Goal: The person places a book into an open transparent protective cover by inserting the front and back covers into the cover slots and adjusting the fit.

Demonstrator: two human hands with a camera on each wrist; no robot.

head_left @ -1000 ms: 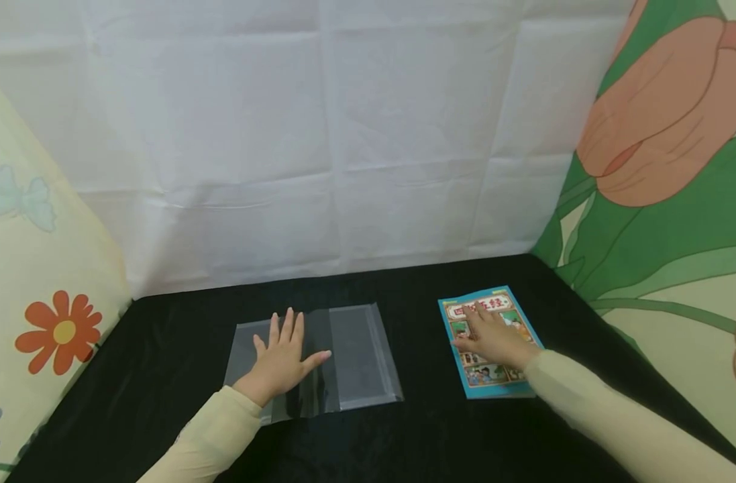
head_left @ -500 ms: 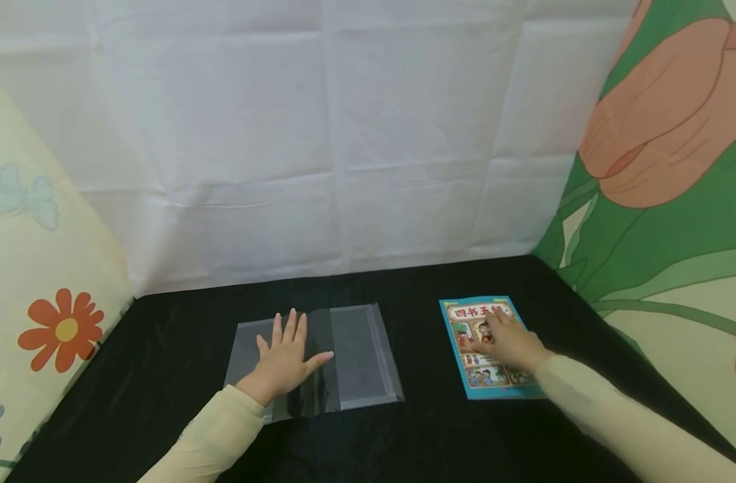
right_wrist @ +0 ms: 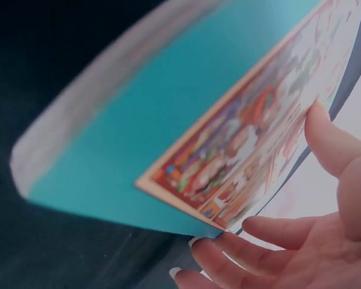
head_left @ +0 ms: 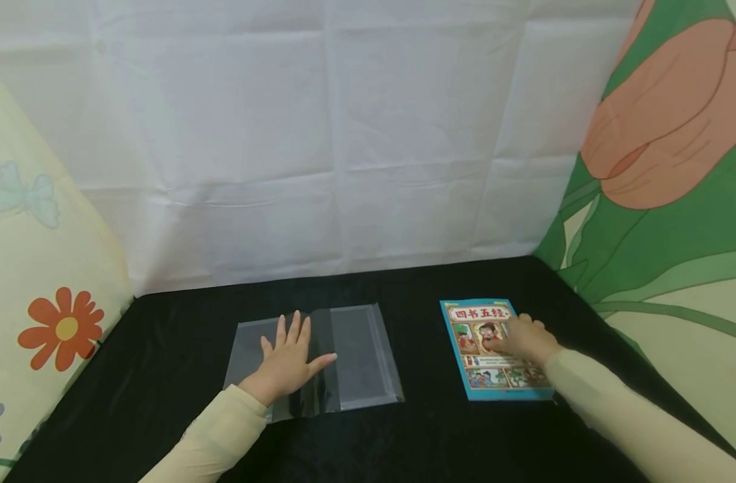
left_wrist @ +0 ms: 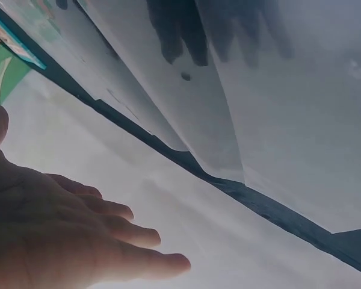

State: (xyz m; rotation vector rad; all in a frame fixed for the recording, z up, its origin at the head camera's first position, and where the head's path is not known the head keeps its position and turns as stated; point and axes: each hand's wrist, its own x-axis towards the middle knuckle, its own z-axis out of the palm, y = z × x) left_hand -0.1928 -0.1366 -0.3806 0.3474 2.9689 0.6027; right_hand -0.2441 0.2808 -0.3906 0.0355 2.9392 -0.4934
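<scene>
At seven o'clock, we spread our left hand [head_left: 286, 367] over a smooth, transparent plastic sheet [head_left: 361, 357]; at four, our right hand [head_left: 527, 339] pinches a rectangular paper book [head_left: 485, 359] by its edge.

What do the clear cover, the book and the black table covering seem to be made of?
Clear cover: probably thin, glossy plastic film; see-through, with mirrored shapes on it.
Book: paper, its smooth printed front perhaps laminated; pale page edges show.
Black table covering: likely fabric, judging by its dull surface, though no weave is discernible.
</scene>
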